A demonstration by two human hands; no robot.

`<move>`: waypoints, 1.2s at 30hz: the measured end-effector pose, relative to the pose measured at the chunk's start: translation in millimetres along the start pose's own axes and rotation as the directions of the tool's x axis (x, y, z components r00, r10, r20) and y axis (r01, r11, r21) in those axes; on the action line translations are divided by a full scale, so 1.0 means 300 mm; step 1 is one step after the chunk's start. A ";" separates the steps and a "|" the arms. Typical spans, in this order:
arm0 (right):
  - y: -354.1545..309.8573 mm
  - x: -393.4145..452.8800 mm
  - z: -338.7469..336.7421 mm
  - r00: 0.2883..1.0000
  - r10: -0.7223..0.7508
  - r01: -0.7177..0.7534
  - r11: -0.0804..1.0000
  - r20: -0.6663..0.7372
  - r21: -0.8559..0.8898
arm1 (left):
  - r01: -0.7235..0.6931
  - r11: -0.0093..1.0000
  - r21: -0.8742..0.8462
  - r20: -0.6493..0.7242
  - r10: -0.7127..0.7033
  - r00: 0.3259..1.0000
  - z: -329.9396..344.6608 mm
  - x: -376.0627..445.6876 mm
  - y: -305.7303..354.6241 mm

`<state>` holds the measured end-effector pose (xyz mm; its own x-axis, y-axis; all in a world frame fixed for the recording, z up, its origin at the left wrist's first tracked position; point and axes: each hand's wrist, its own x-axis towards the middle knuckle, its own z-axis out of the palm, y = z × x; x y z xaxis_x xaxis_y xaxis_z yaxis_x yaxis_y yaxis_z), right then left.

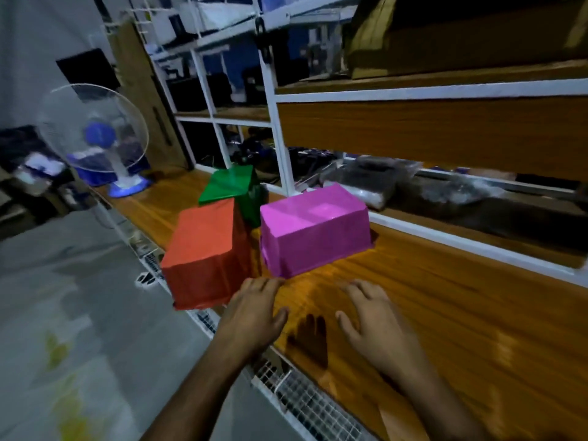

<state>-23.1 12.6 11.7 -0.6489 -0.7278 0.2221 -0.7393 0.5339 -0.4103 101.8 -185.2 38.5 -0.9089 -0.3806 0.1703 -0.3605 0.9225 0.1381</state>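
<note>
Head camera looks down at a wooden counter (445, 313) with three plastic bins sitting upside down, bottoms up. I'd guess that's so they can be stacked or sorted.

The pink bin (315, 230) is the one being gone for. It sits about mid-counter, nearer the back edge, where the white shelf rack (280, 138) rises. The red bin (206, 253) is just beside it on the left, and its near corner looks to reach the front edge of the counter. The green bin (232, 186) is behind those two, tilted and apparently leaning against the red one.

Both hands are out flat over the counter, palms down. The left hand (254, 313) has its fingertips right at the pink bin's near bottom corner, but it's too blurry to tell if they're touching. The right hand (375, 323) hovers near that bin's front side, clearly apart from it. Neither has a grip on anything — fingers are spread and relaxed.

My read is that the hands are lined up to take the pink bin from both sides.

Room-wise, there's lots of bare wood to the right and toward the front edge, so sliding or lifting it that way looks easy. The left is tight because of the red bin, and the rack blocks the back. A wire mesh strip (305, 399) runs along the front edge, and a fan (95, 132) stands at the far left end — well clear.
</note>
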 end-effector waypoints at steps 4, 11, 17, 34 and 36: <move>-0.021 0.150 0.069 0.998 0.067 -0.067 0.997 -0.001 0.043 | -0.050 0.999 0.009 0.017 0.050 0.999 0.008 0.262 -0.148; -0.047 0.329 0.207 0.953 0.296 -0.282 0.946 -0.066 0.159 | -0.241 0.968 -0.069 0.084 0.246 0.966 0.106 0.802 -0.314; -0.094 0.420 0.275 0.888 0.430 -0.407 0.900 -0.161 0.157 | -0.219 0.976 0.018 0.184 0.212 0.960 0.197 1.106 -0.439; -0.060 0.376 0.151 0.658 0.699 -0.656 0.714 -0.281 0.244 | -0.349 0.912 -0.213 0.240 0.396 0.886 0.282 1.002 -0.194; -0.038 0.341 0.128 0.635 0.710 -0.668 0.703 -0.304 0.247 | -0.356 0.901 -0.249 0.243 0.414 0.877 0.279 0.937 -0.146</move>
<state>-74.0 -84.6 5.2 -0.9918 0.0476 0.1184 -0.0419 0.7548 -0.6546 -155.5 -327.4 -1.5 -0.9975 0.0638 -0.0304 0.0515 0.9505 0.3066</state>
